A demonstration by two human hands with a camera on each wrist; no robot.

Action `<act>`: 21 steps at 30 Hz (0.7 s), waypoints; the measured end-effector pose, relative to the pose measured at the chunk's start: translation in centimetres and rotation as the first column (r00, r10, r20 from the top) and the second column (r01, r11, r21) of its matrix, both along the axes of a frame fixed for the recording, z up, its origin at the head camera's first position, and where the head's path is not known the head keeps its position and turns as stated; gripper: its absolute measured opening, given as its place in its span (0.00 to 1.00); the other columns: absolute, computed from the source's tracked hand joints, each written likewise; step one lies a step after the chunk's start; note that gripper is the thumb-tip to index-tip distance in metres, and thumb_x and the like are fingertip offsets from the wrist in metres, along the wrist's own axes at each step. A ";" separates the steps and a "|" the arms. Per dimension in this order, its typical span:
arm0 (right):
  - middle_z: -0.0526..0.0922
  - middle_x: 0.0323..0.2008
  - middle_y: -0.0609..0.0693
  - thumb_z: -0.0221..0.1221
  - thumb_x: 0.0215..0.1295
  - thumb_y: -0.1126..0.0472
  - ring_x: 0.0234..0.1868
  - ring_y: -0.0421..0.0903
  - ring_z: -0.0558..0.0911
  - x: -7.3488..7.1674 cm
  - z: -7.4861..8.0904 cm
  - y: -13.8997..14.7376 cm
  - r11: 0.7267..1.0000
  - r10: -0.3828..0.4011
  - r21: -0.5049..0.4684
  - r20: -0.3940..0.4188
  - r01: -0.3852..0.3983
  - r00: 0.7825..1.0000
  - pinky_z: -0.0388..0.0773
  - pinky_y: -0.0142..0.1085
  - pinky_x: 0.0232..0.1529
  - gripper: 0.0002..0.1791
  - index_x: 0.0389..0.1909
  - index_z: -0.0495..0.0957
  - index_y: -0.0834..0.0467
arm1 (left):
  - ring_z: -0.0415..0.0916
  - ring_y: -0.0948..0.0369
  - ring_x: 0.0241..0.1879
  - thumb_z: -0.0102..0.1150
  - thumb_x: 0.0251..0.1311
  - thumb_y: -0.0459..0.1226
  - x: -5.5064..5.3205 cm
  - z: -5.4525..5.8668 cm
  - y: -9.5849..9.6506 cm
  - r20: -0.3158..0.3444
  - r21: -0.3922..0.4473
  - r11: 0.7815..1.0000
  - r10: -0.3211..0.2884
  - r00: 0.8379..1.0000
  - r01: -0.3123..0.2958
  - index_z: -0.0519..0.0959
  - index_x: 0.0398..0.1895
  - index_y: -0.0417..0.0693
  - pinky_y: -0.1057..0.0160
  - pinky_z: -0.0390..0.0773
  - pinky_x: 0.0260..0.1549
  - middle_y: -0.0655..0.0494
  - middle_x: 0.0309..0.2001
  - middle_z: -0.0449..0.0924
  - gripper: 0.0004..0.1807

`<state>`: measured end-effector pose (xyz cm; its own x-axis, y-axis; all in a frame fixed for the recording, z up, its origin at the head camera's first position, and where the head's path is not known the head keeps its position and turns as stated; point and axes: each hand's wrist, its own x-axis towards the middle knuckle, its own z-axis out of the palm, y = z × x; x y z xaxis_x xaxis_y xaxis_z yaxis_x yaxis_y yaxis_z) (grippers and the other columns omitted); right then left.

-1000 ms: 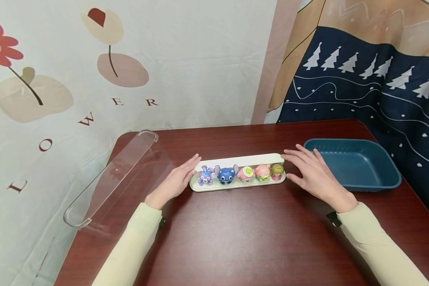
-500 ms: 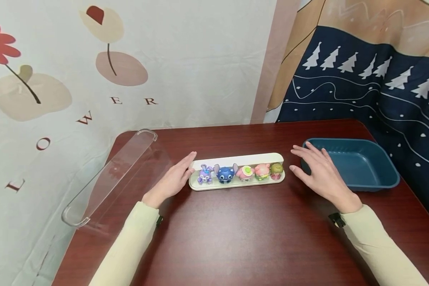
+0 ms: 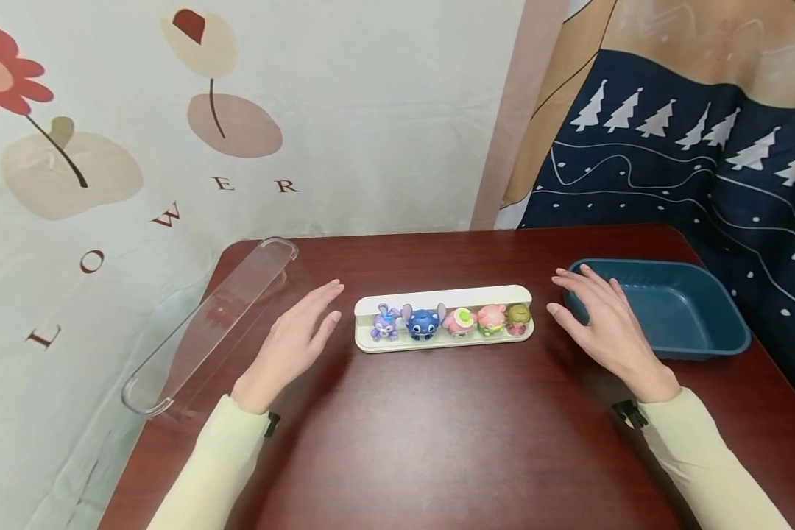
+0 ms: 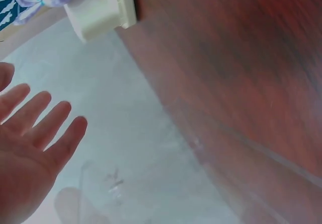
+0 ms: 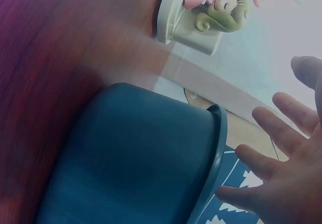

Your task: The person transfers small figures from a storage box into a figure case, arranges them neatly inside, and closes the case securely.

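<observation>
A long cream display base (image 3: 442, 344) with a raised back ledge lies mid-table. Several small figurines stand in a row on it: a purple rabbit (image 3: 384, 324), a blue big-eared one (image 3: 422, 324), a pink one with a green-and-white top (image 3: 459, 322), a pink-headed one (image 3: 491, 320) and one with olive-green hair (image 3: 519, 316). My left hand (image 3: 288, 346) hovers left of the base, fingers extended, touching nothing. To the base's right, my right hand (image 3: 606, 327) is held up with spread fingers. It overlaps the teal tub's left end in the head view; the right wrist view shows no grip.
A teal plastic tub (image 3: 695, 350) stands at the table's right. Along the left edge leans a clear, long plastic cover (image 3: 215, 320) with rounded ends. Fabric with flowers and letters hangs behind the dark red table (image 3: 437, 442); a navy tree-print cloth (image 3: 636, 162) hangs at the right.
Both hands have drawn away from the ends of the base, the left hand to the left and the right hand to the right. Base and figurines stay in place on the table.
</observation>
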<state>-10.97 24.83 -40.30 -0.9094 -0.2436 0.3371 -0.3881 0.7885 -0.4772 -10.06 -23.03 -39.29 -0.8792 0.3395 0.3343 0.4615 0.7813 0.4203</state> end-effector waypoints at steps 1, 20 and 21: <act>0.73 0.70 0.65 0.66 0.70 0.53 0.77 0.65 0.60 0.0 0.0 0.0 1.000 0.002 -0.002 0.000 -0.002 1.000 0.43 0.70 0.75 0.29 0.68 0.75 0.60 | 0.71 0.50 0.70 0.57 0.76 0.39 0.3 0.2 -0.1 -0.032 -0.003 1.000 0.008 0.999 -0.008 0.72 0.73 0.46 0.43 0.72 0.65 0.51 0.73 0.71 0.25; 0.72 0.71 0.64 0.65 0.71 0.52 0.77 0.66 0.60 0.3 0.0 0.1 1.000 0.005 -0.018 0.003 -0.005 1.000 0.42 0.67 0.76 0.30 0.68 0.76 0.61 | 0.59 0.32 0.72 0.74 0.53 0.49 4.8 4.4 -8.4 -0.254 -0.112 0.933 0.305 0.918 -0.342 0.68 0.73 0.36 0.27 0.58 0.65 0.33 0.74 0.63 0.48; 0.72 0.71 0.64 0.66 0.70 0.52 0.77 0.66 0.60 0.3 0.0 0.1 1.000 0.005 -0.018 0.003 -0.005 1.000 0.42 0.67 0.76 0.30 0.68 0.76 0.61 | 0.58 0.32 0.72 0.75 0.52 0.50 5.2 4.5 -9.0 -0.228 -0.104 0.927 0.331 0.916 -0.361 0.67 0.74 0.36 0.27 0.57 0.65 0.32 0.74 0.62 0.49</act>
